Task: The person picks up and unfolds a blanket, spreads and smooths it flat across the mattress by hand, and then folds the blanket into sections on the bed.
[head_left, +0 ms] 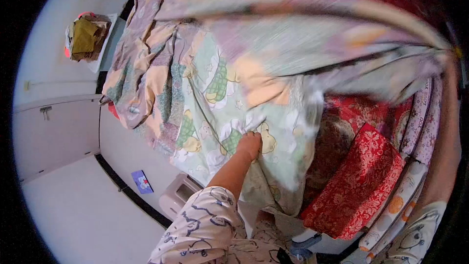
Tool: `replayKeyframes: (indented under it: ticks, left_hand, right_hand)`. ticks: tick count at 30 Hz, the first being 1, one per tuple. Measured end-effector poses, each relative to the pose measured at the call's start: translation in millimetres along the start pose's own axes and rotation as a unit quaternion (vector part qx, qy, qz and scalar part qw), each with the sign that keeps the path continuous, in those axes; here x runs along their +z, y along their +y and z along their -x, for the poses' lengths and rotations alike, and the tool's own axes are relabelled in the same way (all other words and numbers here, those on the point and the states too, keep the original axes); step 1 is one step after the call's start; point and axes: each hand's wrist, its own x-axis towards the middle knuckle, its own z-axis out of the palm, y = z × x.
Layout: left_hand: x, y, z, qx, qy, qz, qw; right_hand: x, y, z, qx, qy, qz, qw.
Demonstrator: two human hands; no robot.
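A large quilt spreads across the bed, with a patchwork print of peach, mauve and grey and a pale green side with cartoon bears. My left hand is closed on the green part near the middle, bunching the cloth into creases. At the far right edge my right arm is stretched out, and my right hand grips a corner of the quilt, where the folds gather to a point. The raised stretch between my hands is smeared by motion. My right fingers are dim and only partly visible.
A red patterned cloth hangs over the bed's near edge, beside folded printed padding. Below stand a pale plastic stool and blue footwear. A purple card lies lower left. Papers sit on a surface upper left.
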Motion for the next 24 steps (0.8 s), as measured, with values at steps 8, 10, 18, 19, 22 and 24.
replayKeyframes:
  ticks: [8, 10, 18, 19, 22, 24]
  left_hand:
    - [-11, 2, 7, 0.014, -0.006, -0.015, 1.0]
    - [-8, 1, 7, 0.009, -0.001, -0.02, 1.0]
    - [-13, 2, 8, 0.032, -0.005, -0.023, 0.999]
    - [-14, 2, 9, 0.039, -0.01, -0.024, 0.999]
    - [-2, -3, 3, 0.028, 0.013, -0.023, 0.999]
    - [-4, -4, 3, 0.039, 0.007, -0.027, 0.999]
  right_hand:
    - [52, -22, 40, -0.059, 0.128, 0.381, 0.914]
    - [167, -27, 126, 0.012, 0.059, 0.229, 0.971]
    - [343, -6, 396, 0.402, 0.017, -0.13, 0.906]
    - [353, 0, 419, 0.409, 0.045, -0.101, 0.906]
    - [372, -5, 448, 0.442, 0.044, -0.06, 0.894]
    - [381, -17, 441, 0.363, 0.04, 0.027, 0.931]
